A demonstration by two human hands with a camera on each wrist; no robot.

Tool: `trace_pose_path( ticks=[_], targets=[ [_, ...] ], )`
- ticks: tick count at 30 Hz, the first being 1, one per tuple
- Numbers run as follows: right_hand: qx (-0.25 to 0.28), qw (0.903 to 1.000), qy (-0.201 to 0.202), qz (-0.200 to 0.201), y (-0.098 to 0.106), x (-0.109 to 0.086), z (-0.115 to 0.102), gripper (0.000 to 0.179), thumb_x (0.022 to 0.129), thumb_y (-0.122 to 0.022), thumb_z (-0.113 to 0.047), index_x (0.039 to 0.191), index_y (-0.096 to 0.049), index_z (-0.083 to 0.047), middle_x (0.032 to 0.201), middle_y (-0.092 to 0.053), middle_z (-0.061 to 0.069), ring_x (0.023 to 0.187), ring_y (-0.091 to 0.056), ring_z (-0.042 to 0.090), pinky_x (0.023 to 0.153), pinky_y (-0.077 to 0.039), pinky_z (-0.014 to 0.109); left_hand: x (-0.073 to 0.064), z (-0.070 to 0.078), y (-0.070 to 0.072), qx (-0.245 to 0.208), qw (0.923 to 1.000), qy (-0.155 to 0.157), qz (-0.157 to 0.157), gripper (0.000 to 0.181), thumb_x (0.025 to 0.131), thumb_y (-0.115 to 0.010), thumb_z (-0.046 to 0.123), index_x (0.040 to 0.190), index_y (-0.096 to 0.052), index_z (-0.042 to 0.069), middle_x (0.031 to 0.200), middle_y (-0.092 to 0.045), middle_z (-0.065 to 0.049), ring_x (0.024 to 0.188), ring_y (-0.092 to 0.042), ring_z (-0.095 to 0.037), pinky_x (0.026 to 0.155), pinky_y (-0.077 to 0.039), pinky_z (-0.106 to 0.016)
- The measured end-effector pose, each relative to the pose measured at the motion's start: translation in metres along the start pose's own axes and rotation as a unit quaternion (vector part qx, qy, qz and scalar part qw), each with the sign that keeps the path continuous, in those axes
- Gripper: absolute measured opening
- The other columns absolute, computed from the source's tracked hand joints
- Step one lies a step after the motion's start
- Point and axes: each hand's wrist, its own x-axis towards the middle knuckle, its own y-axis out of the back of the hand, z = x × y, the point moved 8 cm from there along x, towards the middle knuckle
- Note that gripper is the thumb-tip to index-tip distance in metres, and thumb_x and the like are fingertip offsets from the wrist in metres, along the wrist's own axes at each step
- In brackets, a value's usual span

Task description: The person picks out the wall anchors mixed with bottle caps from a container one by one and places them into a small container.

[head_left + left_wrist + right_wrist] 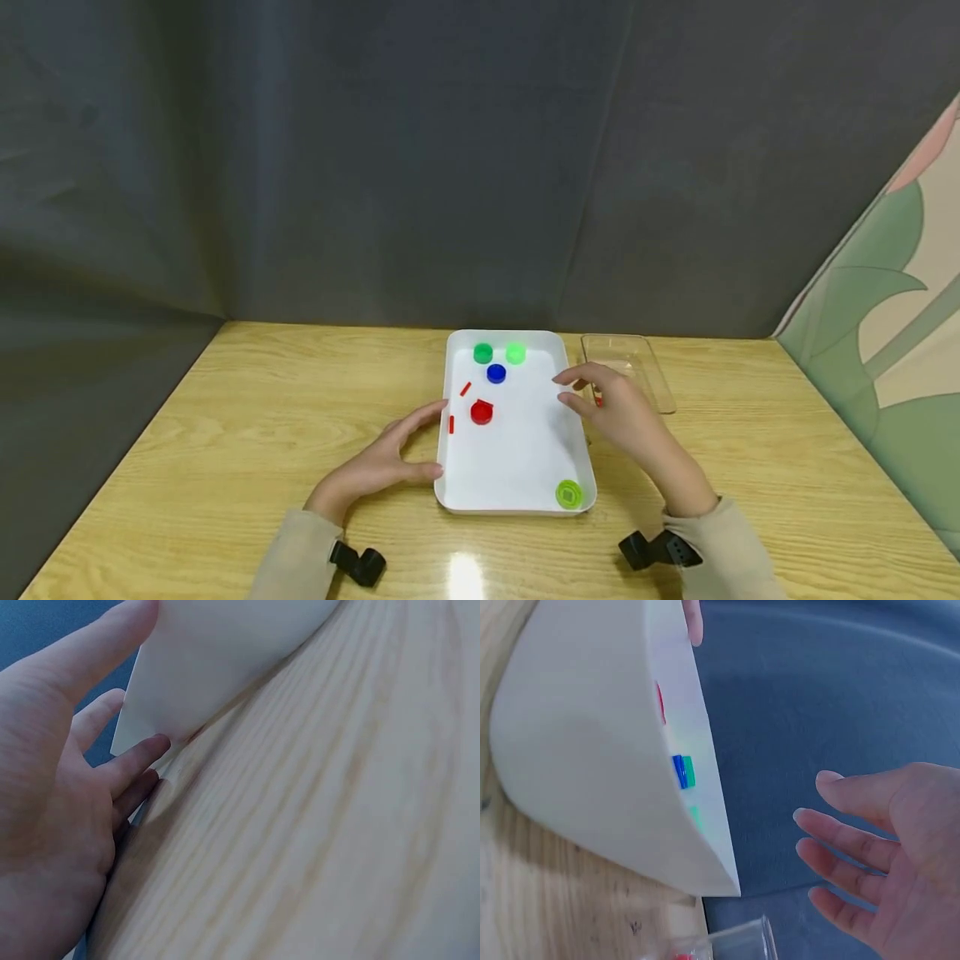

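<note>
A white tray (517,458) lies on the table, and my left hand (378,462) rests its fingertips and thumb against the tray's left side. Over the tray's right rim hovers my right hand (621,412), fingers apart and holding nothing in the right wrist view. Inside the tray are small round pieces: dark green (483,353), light green (515,353), blue (497,373) and red (482,414). A yellow-green round piece (569,494) lies in the near right corner. Small red sticks (466,388) lie about the red piece, one beside the left wall.
A clear plastic box (662,379) stands right of the tray, partly behind my right hand, with something small and red (682,956) in it. A dark curtain (420,167) hangs behind the wooden table (300,375), and a leaf-patterned panel (900,350) stands at the right.
</note>
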Motion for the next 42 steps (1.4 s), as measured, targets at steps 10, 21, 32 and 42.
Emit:
trace_pose_path(
  ticks=[10, 21, 32, 42],
  targets=[
    [-0.020, 0.9993, 0.007, -0.029, -0.008, 0.012, -0.013, 0.016, 0.090, -0.072, -0.006, 0.106, -0.073, -0.009, 0.106, -0.070, 0.004, 0.092, -0.062, 0.020, 0.075, -0.049, 0.039, -0.002, -0.001, -0.001, -0.007, 1.0000, -0.001, -0.006, 0.086, 0.084, -0.081, 0.028, 0.156, -0.032, 0.028, 0.158, -0.031, 0.002, 0.147, -0.020, -0.027, 0.114, -0.010, -0.065],
    [0.002, 0.9955, 0.008, -0.094, -0.023, 0.041, -0.013, 0.015, 0.091, -0.071, -0.007, 0.106, -0.073, -0.009, 0.102, -0.071, 0.004, 0.089, -0.063, 0.019, 0.076, -0.052, 0.039, 0.001, 0.002, -0.001, -0.001, 1.0000, -0.008, -0.005, 0.086, 0.084, -0.081, 0.025, 0.155, -0.034, 0.028, 0.157, -0.033, 0.003, 0.146, -0.022, -0.024, 0.115, -0.012, -0.061],
    [0.063, 0.9820, 0.075, -0.162, -0.049, 0.068, -0.016, 0.017, 0.088, -0.073, -0.001, 0.105, -0.073, -0.001, 0.097, -0.072, 0.006, 0.085, -0.061, 0.019, 0.073, -0.053, 0.031, 0.001, 0.001, -0.003, -0.006, 0.9999, -0.008, -0.005, 0.085, 0.085, -0.080, 0.024, 0.155, -0.033, 0.028, 0.158, -0.032, 0.005, 0.146, -0.021, -0.022, 0.116, -0.013, -0.059],
    [0.060, 0.9645, 0.099, -0.237, -0.076, 0.080, -0.015, 0.022, 0.087, -0.072, 0.004, 0.109, -0.072, 0.004, 0.105, -0.072, 0.013, 0.088, -0.065, 0.018, 0.079, -0.054, 0.029, 0.003, 0.002, -0.001, -0.006, 0.9996, -0.026, -0.010, 0.083, 0.087, -0.078, 0.024, 0.156, -0.032, 0.022, 0.158, -0.032, -0.002, 0.146, -0.022, -0.027, 0.115, -0.014, -0.060]
  ],
)
